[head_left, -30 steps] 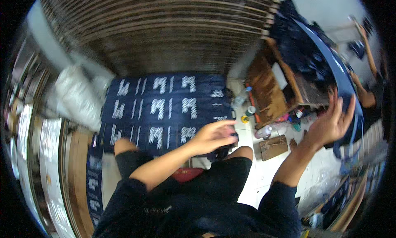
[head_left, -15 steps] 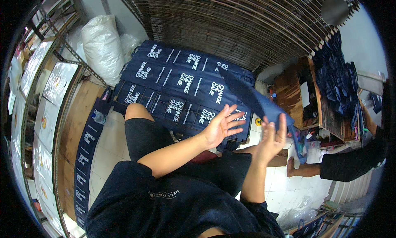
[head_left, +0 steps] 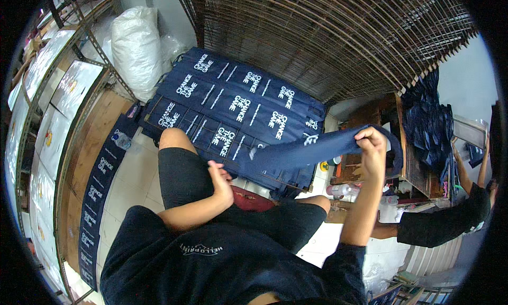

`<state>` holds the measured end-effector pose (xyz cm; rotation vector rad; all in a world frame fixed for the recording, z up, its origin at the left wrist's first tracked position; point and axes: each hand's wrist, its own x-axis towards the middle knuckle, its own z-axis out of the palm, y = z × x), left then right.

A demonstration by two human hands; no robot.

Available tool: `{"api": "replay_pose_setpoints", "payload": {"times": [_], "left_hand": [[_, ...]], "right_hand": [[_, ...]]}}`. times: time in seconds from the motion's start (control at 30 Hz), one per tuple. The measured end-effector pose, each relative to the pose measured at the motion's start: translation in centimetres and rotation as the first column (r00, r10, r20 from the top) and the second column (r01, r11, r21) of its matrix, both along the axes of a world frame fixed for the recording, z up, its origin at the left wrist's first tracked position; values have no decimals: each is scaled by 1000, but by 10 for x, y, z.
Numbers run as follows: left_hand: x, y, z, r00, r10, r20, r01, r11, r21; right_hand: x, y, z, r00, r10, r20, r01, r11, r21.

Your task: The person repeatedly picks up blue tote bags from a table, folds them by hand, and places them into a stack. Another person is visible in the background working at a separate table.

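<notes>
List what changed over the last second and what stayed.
The right hand came in from far right with a navy strip, now gripped and stretched over the stack of printed navy pieces. The left hand drew back onto the thigh. The stack stayed put.

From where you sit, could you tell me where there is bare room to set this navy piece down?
Bare floor tiles lie left of the knee, between the bottle and the wooden bench. Crowded: the printed navy stack ahead, and the right hand side, with a second bottle and a low table.
</notes>
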<state>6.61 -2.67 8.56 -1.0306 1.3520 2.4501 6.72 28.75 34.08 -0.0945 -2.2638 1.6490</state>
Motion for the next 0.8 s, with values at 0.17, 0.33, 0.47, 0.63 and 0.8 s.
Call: {"api": "replay_pose_setpoints", "payload": {"times": [0.17, 0.33, 0.47, 0.63, 0.8], "left_hand": [[-58, -10, 27, 843, -8, -538, 25, 999, 24], [-130, 17, 83, 594, -631, -498, 541, 772, -334], [-145, 31, 120, 260, -580, -772, 875, 479, -66], [-138, 13, 180, 446, -431, -784, 746, 663, 59], [-160, 5, 192, 687, -252, -681, 532, 813, 236]], "right_hand": [[-29, -1, 77, 888, 341, 309, -436, 840, 323], [-56, -49, 138, 689, 443, 573, -705, 594, 388], [-68, -55, 166, 662, 423, 619, -736, 524, 430], [-112, -36, 139, 788, 314, 529, -582, 660, 476], [-112, 19, 21, 983, -184, -16, 174, 897, 407]]}}
